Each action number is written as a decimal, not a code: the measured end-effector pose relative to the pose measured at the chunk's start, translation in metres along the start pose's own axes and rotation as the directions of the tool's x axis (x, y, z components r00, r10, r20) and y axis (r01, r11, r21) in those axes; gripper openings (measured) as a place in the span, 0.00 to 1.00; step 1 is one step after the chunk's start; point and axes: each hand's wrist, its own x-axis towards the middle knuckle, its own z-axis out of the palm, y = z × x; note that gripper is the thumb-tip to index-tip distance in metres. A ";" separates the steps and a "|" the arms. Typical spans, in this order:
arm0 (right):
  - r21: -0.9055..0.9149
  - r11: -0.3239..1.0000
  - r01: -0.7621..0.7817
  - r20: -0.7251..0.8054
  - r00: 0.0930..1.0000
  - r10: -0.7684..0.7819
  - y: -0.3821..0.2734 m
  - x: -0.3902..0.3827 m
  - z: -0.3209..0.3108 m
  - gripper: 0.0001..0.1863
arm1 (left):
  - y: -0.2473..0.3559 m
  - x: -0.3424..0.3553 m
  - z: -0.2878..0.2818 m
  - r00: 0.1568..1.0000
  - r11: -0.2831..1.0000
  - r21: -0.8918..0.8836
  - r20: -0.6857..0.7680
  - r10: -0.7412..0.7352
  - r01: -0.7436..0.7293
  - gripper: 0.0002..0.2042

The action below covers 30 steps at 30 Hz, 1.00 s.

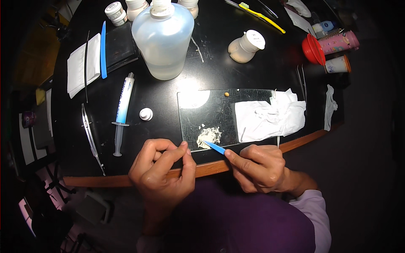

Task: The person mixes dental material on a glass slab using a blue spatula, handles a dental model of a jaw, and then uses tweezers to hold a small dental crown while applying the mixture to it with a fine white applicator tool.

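My right hand [259, 170] grips a blue plastic spatula [215, 147], whose tip sits in a pile of off-white paste [209, 137] on a scratched glass slab [206, 109]. My left hand [164, 168] has its thumb and index finger closed at the slab's near left corner. A small yellowish lump [226, 94] lies near the slab's far edge, and crumpled white paper [268, 120] covers its right part. Left of the slab are a small white cap [146, 114], a syringe [124, 101] with blue and white barrel, and metal tweezers [90, 135].
A large translucent bottle [162, 50] stands behind, with jars [116, 14] and a lidded pot [247, 46]. Folded white sheets [80, 63] lie left, a yellow brush [263, 18] at the back. Right are a red bowl [310, 48], cups and more tweezers [303, 80]. A wooden edge [101, 180] borders the table.
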 end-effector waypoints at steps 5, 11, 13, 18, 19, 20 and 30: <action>0.005 0.998 -0.056 -0.024 0.998 0.056 0.001 -0.003 -0.001 0.21 | -0.001 -0.001 0.000 1.000 1.000 0.005 0.008 0.008 -0.008 0.10; 0.025 0.998 -0.052 0.037 0.998 0.051 -0.004 0.000 0.002 0.21 | -0.001 0.000 0.000 1.000 1.000 -0.001 -0.001 0.010 -0.010 0.10; 0.023 0.999 -0.039 0.064 0.997 0.038 -0.004 0.002 0.000 0.21 | -0.001 0.000 0.000 1.000 1.000 0.000 -0.001 0.012 -0.012 0.10; -0.034 0.999 -0.022 0.027 0.999 0.023 0.003 -0.001 -0.001 0.20 | -0.001 0.000 0.001 1.000 1.000 0.002 0.001 0.008 -0.008 0.09; -0.035 0.999 -0.013 0.018 1.000 0.014 0.003 0.000 -0.002 0.20 | -0.001 0.000 0.001 1.000 1.000 0.001 -0.004 0.007 -0.007 0.09; -0.038 0.999 -0.005 0.009 1.000 0.005 0.002 0.001 -0.003 0.20 | -0.001 0.000 0.001 1.000 1.000 -0.002 -0.008 0.007 -0.007 0.08; -0.038 0.999 0.002 0.055 0.999 0.000 -0.001 -0.002 -0.002 0.23 | -0.003 0.001 0.002 0.999 1.000 0.002 -0.025 0.021 -0.021 0.07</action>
